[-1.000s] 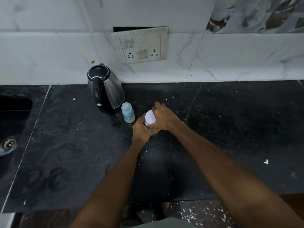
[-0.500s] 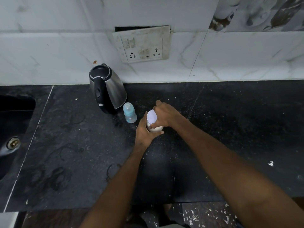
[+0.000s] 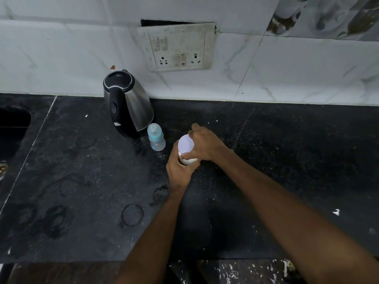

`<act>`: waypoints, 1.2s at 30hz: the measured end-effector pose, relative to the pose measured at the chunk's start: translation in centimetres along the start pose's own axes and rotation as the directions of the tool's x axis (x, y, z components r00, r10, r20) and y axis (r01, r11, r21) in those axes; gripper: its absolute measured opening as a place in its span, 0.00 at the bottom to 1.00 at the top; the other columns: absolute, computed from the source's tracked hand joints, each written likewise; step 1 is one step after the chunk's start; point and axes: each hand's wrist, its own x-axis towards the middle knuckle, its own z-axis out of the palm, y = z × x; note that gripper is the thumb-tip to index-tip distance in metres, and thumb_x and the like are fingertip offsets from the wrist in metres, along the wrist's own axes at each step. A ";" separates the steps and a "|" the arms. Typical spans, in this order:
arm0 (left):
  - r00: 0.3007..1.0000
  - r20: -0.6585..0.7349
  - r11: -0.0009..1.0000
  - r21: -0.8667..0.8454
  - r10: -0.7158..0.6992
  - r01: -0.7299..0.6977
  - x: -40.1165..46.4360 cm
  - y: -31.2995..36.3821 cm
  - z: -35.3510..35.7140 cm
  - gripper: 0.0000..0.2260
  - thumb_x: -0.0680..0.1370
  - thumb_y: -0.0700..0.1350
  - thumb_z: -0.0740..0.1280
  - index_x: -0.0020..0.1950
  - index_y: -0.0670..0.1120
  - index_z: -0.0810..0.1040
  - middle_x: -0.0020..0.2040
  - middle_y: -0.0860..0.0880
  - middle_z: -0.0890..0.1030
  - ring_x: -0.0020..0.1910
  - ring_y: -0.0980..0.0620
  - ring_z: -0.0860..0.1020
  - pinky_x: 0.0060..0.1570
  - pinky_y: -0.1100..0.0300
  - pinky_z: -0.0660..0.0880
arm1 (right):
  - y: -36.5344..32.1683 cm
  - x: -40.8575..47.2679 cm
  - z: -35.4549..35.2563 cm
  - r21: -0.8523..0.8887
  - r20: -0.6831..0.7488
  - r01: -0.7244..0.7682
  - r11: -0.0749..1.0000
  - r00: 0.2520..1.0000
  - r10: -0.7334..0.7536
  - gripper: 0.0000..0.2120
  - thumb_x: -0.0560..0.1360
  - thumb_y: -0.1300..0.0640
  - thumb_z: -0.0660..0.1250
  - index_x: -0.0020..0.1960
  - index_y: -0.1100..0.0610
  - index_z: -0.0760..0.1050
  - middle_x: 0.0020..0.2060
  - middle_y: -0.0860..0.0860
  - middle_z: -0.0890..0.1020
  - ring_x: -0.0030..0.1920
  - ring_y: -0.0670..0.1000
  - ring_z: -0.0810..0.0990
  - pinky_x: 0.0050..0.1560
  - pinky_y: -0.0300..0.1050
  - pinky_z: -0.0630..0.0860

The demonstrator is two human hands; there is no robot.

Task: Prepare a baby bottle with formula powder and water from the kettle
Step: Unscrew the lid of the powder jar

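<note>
formula jar (image 3: 187, 158) body hidden by hands, sink (image 3: 12, 124) cropped left

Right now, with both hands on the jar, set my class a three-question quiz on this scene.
1. True or false: the bottle stands between the kettle and the jar.
2. Which hand grips the jar's lid? A. left B. right
3. Fill in: the kettle's lid is ____ (open or shut).

Key: 1. true. 2. B: the right hand is on the lid and the left hand wraps the body. 3. shut.
</note>
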 end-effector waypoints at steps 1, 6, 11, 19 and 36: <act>1.000 -0.006 1.000 0.004 0.011 -0.011 0.0 0.0 -0.1 0.39 0.65 0.47 0.84 0.73 0.57 0.73 0.65 0.57 0.82 0.65 0.58 0.80 0.65 0.57 0.78 | 0.2 0.1 0.0 -0.007 -0.001 0.029 1.000 1.000 -0.029 0.34 0.69 0.35 0.76 0.59 0.62 0.78 0.58 0.55 0.73 0.52 0.53 0.73 0.48 0.47 0.68; 0.999 0.003 0.998 0.027 0.049 -0.049 0.1 -0.1 -0.1 0.40 0.64 0.48 0.85 0.72 0.60 0.72 0.63 0.61 0.81 0.63 0.64 0.79 0.62 0.68 0.75 | 0.6 0.4 -0.7 -0.049 0.014 0.139 0.989 0.990 -0.138 0.32 0.69 0.36 0.77 0.54 0.64 0.79 0.52 0.52 0.71 0.47 0.52 0.72 0.45 0.46 0.67; 0.998 -0.001 0.998 0.034 0.060 -0.060 0.2 -0.1 -0.2 0.40 0.64 0.46 0.85 0.71 0.61 0.70 0.62 0.67 0.78 0.61 0.69 0.77 0.60 0.72 0.73 | 0.9 0.6 -1.1 -0.063 0.056 0.214 0.975 0.976 -0.211 0.30 0.69 0.38 0.78 0.53 0.64 0.79 0.51 0.52 0.70 0.46 0.51 0.72 0.43 0.45 0.67; 0.999 0.034 0.998 0.063 0.000 -0.002 0.7 -0.8 0.7 0.38 0.68 0.53 0.83 0.73 0.55 0.68 0.68 0.53 0.78 0.65 0.54 0.78 0.65 0.51 0.78 | -0.6 -0.7 2.7 -0.140 -0.119 -0.018 0.990 0.993 0.001 0.39 0.75 0.34 0.67 0.72 0.63 0.69 0.69 0.59 0.69 0.63 0.59 0.71 0.60 0.53 0.74; 0.996 0.088 0.998 0.065 -0.019 0.013 1.7 -1.0 0.5 0.34 0.65 0.50 0.84 0.66 0.51 0.72 0.57 0.56 0.82 0.54 0.62 0.82 0.51 0.70 0.77 | 2.5 1.2 6.4 0.280 -0.353 0.357 0.891 0.901 -0.250 0.25 0.70 0.53 0.79 0.64 0.61 0.79 0.59 0.57 0.81 0.61 0.57 0.79 0.77 0.58 0.66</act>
